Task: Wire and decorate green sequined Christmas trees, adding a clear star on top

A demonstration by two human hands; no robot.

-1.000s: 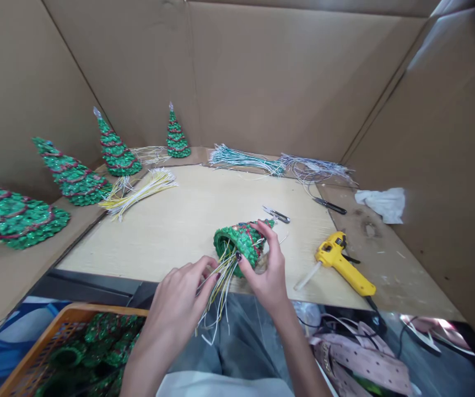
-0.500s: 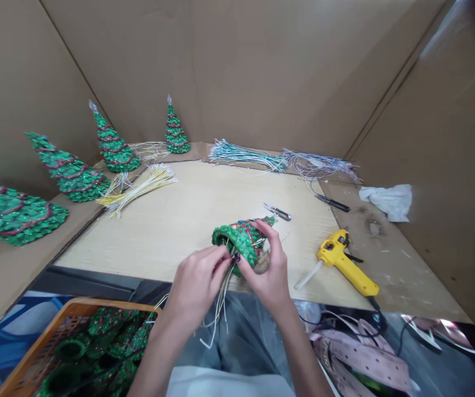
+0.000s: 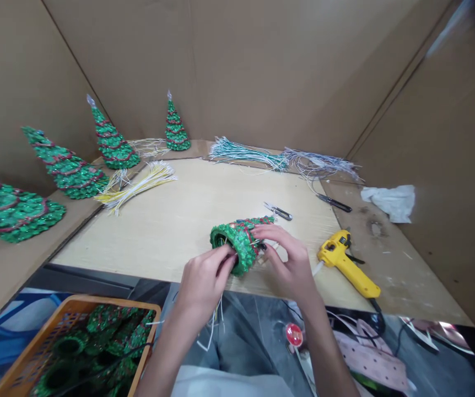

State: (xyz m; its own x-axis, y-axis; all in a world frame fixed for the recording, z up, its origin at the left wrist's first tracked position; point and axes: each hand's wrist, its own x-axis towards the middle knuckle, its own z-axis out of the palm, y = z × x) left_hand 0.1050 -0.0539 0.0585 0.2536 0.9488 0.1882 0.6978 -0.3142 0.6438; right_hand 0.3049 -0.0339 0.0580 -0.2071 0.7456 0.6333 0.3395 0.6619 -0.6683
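Note:
A hollow green beaded tree point(image 3: 241, 248) lies on its side over the table's front edge, its open base toward the left. The fingertips of my left hand point(image 3: 210, 270) are pinched inside that opening; what they grip is hidden. White and yellowish wires point(image 3: 210, 331) hang down below this hand. My right hand point(image 3: 285, 259) is at the tree's right side, fingers curved over its red-trimmed outside, thumb near thin wires poking out there. Small black-handled snips point(image 3: 278, 211) lie just behind the tree.
Four green trees, one of them point(image 3: 175, 127) at the back, line the left and rear. Wire bundles, yellow point(image 3: 138, 187), green point(image 3: 248, 154) and purple point(image 3: 322, 162), lie around. A yellow glue gun point(image 3: 347, 262), more snips point(image 3: 333, 202) and white cloth point(image 3: 390, 202) are right. An orange basket point(image 3: 76, 303) holds trees.
My right hand has shifted right, its thumb leaving the tree's opening for its outer side. My left fingertips are now deeper inside the base. A red round object shows below the table.

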